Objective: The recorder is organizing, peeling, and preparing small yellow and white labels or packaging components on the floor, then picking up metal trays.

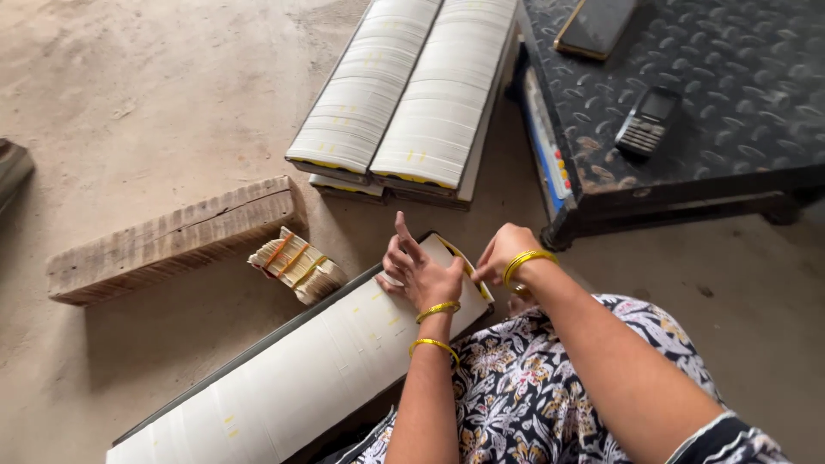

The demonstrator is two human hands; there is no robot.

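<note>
**Hands at the End of a Long Paper Row**

On the dusty floor (129,94) lies a long tray of white paper slips (284,387), packed tight in one row. It is the biggest thing close to the person, and it runs from the lap out toward the lower left.

Beyond the far end of the long tray stands a dark metal platform (730,112), with a small black phone (649,120) on top. Left of the platform, and farther away than the long tray, lie two more full trays (404,94) side by side. Left of the long tray sits a rough wooden block (172,241). Between the block and the long tray rests a small bundle of slips with orange bands (296,265).

Both hands work at the far end of the long tray. The left hand (421,271) lies on top of the slips with its fingers spread wide, pressing down and not clasping anything. The right hand (501,253) is curled at the tray's end corner, fingertips pinched together there; I cannot tell if it really holds some slips.

The full row looks heavy and a bit floppy. Loose slips would likely slide and fan apart easily. A safe hold seems to be squeezing a short bunch flat from both sides.
</note>
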